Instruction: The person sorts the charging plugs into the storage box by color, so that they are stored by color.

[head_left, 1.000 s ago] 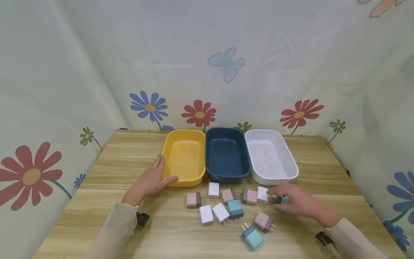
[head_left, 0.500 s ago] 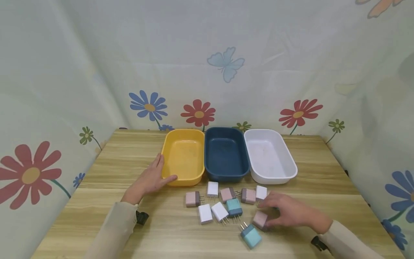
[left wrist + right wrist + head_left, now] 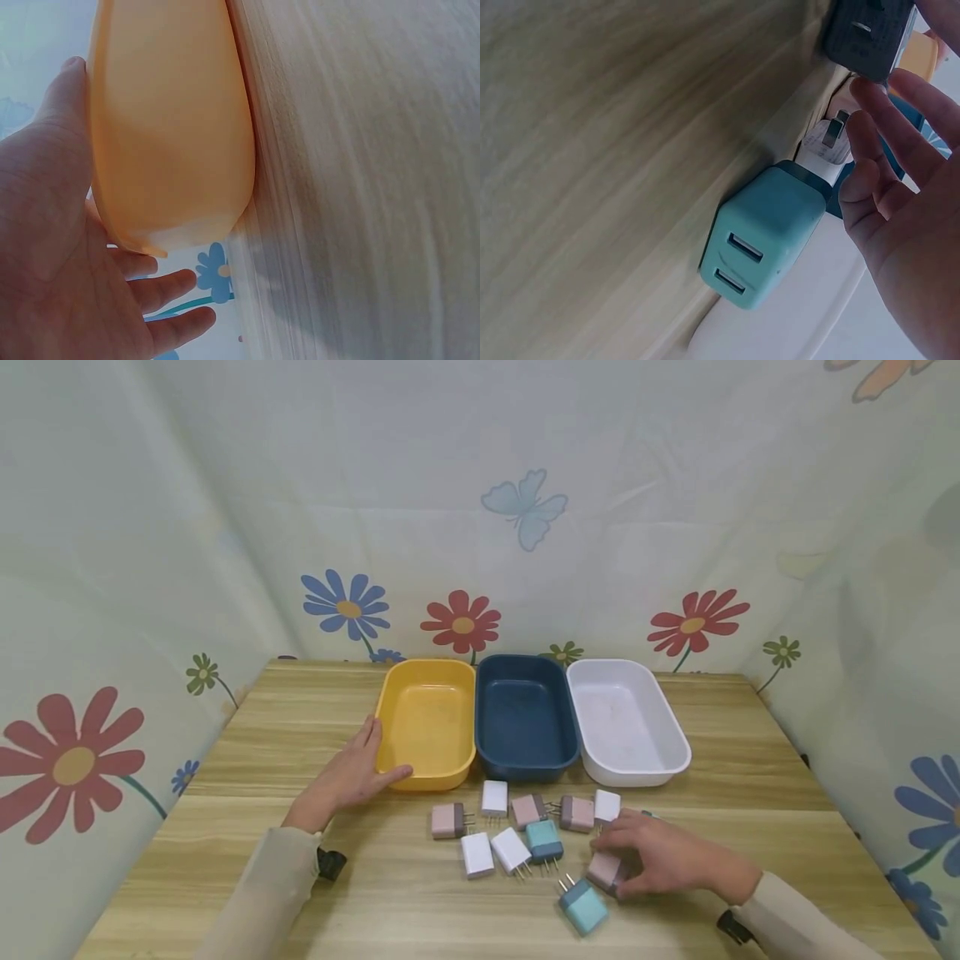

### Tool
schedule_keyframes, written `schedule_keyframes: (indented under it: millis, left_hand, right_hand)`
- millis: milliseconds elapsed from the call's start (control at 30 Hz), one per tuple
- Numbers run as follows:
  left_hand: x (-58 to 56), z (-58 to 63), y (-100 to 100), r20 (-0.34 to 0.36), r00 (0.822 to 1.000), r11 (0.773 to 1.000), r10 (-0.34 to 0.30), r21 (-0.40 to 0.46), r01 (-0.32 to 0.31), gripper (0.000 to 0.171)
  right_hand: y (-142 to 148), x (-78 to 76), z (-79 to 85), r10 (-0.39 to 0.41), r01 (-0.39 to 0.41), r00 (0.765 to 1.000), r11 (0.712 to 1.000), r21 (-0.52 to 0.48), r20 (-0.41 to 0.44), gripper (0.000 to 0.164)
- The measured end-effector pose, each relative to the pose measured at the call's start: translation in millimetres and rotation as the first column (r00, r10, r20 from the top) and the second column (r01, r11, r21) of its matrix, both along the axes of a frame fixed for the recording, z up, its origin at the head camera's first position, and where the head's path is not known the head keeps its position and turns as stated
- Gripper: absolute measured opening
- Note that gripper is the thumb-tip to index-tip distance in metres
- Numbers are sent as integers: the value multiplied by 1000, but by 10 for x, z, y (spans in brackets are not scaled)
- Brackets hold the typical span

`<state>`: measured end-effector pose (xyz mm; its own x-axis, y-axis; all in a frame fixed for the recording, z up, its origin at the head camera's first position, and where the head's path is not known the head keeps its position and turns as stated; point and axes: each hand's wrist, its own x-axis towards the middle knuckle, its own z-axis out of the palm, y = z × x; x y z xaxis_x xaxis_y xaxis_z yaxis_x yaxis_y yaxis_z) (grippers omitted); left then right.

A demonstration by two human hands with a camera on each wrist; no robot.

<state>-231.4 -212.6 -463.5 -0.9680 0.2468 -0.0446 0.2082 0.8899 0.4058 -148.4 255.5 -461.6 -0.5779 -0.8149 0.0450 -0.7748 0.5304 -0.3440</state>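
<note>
My left hand [image 3: 345, 781] rests against the near left corner of a yellow tray [image 3: 442, 782], thumb on its front rim and fingers along the left side. In the left wrist view those fingers are loosely extended beside the tray wall [image 3: 172, 142]. My right hand [image 3: 667, 856] pinches a pink wall charger [image 3: 602, 868] with a mauve prong end, between thumb and fingers; the hand covers part of it. In the right wrist view the charger's dark prong end [image 3: 862, 41] shows between them. A teal charger [image 3: 765, 225] with two USB ports lies beside that hand.
A dark blue tray [image 3: 528, 772] and a white tray [image 3: 637, 778] stand beside the yellow one. Several white, pink and teal chargers lie in front, including a teal one [image 3: 583, 906] nearest me and a white one [image 3: 477, 855]. A flowered cloth [image 3: 525, 568] hangs behind.
My right hand has moved left and toward me, from the teal charger at the right to the pink charger, and now pinches it. My left hand stays on the yellow tray.
</note>
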Motion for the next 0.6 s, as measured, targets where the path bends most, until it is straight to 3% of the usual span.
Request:
schedule_keyframes:
  millis: [600]
  left_hand:
    - [-11,-7,-6,-7,1000,1000,-8,-1,8,106]
  right_hand:
    - [-5,9,-14,-4,4,1000,999,39,14,60]
